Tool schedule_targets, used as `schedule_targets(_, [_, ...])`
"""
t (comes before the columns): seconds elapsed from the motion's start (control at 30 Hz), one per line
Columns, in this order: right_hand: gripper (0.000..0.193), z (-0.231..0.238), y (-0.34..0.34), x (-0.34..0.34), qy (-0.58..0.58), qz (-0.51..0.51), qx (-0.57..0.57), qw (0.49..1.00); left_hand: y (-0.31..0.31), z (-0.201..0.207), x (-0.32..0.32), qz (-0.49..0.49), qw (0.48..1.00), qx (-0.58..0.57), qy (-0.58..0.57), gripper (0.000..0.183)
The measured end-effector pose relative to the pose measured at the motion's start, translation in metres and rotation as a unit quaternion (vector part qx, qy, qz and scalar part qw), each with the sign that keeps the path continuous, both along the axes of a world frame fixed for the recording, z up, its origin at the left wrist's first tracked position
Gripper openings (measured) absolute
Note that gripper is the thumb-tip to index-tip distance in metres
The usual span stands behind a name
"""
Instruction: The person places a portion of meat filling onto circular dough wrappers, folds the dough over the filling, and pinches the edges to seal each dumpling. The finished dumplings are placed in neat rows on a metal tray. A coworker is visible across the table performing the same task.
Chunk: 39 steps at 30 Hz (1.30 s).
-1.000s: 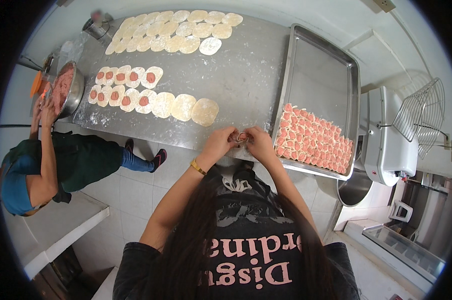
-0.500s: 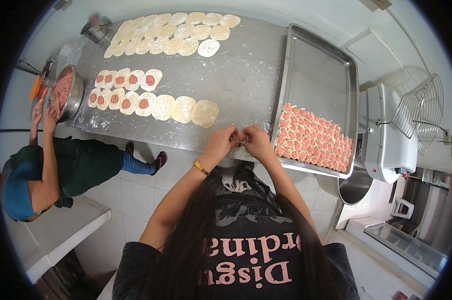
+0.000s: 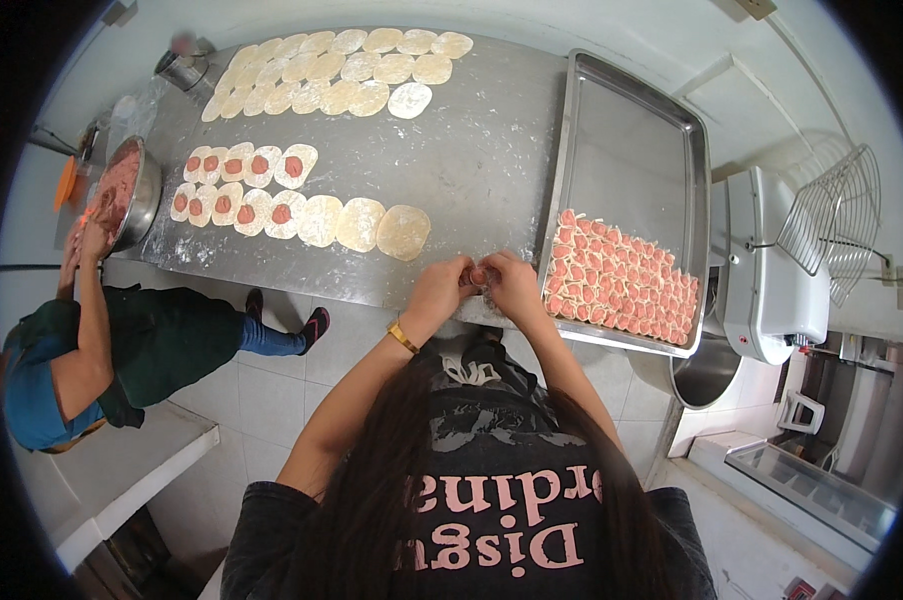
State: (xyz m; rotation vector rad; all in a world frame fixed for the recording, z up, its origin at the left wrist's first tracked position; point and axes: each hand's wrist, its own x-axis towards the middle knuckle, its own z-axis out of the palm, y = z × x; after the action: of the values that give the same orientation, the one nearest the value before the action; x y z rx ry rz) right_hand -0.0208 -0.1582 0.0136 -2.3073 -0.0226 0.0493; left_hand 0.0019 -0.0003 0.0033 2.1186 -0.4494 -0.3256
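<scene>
Between my two hands, over the front edge of the steel table [image 3: 492,160], is a small dumpling [image 3: 479,274] with pink meat showing at its top. The fingers of my left hand [image 3: 442,288] pinch one side of it. Those of my right hand [image 3: 514,285] close round the other side, so most of the wrapper is hidden. To the left lie two rows of round dough wrappers [image 3: 404,232], several of them topped with a lump of pink filling [image 3: 282,214]. Close by my right hand, tightly packed open-topped dumplings [image 3: 622,275] fill the near part of a metal tray [image 3: 627,130].
More plain wrappers [image 3: 327,67] cover the table's far left. At the left end a co-worker [image 3: 142,340] in a dark apron has hands in a steel bowl of minced meat [image 3: 150,195]. A white mixer [image 3: 772,265] with a wire guard [image 3: 837,225] stands right of the tray.
My fingers have shifted slightly around the dumpling, still holding it in the same place. The co-worker's hands have moved further over the meat bowl.
</scene>
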Motion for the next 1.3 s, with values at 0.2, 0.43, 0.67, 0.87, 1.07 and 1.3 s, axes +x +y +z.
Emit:
schedule_targets(0.2, [0.024,0.000,-0.001,-0.002,-0.051,-0.032,-0.013,0.998,-0.003,0.000,0.001,0.005,1.000,0.029,-0.009,0.019])
schedule_targets(0.43, [0.037,-0.012,-0.003,0.002,-0.057,-0.040,-0.008,0.998,-0.007,-0.007,0.004,0.021,1.000,-0.001,-0.015,0.021])
schedule_targets(0.67, [0.029,-0.014,0.002,0.008,-0.049,-0.077,-0.005,0.996,-0.009,-0.007,0.010,0.033,0.998,-0.027,-0.051,0.023])
schedule_targets(0.87, [0.029,-0.016,-0.001,0.015,-0.029,-0.053,0.056,0.997,-0.014,-0.009,0.016,0.039,0.998,-0.030,-0.037,0.022])
schedule_targets(1.07, [0.032,-0.013,0.003,0.014,-0.089,0.012,-0.047,0.995,0.011,-0.001,0.022,0.076,0.997,-0.033,-0.009,0.022])
schedule_targets(1.3, [0.031,-0.002,-0.002,0.015,-0.030,0.014,-0.010,0.999,0.038,0.037,0.048,0.124,0.988,0.002,-0.089,0.013])
